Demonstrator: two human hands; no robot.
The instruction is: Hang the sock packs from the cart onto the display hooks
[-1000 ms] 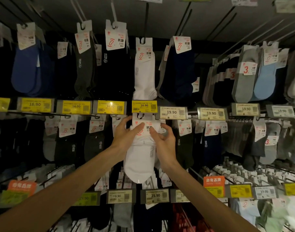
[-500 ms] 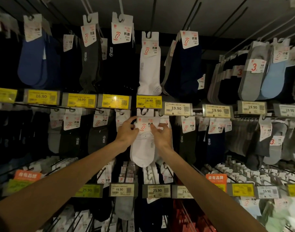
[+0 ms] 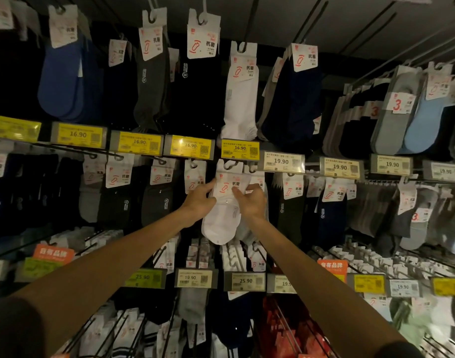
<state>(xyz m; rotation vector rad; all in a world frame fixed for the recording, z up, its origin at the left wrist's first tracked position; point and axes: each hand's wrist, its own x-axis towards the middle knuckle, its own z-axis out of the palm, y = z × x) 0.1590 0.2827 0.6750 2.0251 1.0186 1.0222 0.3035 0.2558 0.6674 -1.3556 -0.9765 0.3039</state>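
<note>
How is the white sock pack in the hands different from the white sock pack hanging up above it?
The upper white sock pack hangs above the yellow 16.90 price tag; the lower white sock pack sits below it. Nobody touches the upper pack; the left hand and right hand hold the lower pack by its card. Both are white socks with a white card bearing a red mark.

One left hand (image 3: 198, 201), one right hand (image 3: 252, 202), one white sock pack (image 3: 222, 223) between them, five yellow price tags (image 3: 78, 135) in the upper row, four white price tags (image 3: 281, 161) beside them, two orange signs (image 3: 53, 253).
</note>
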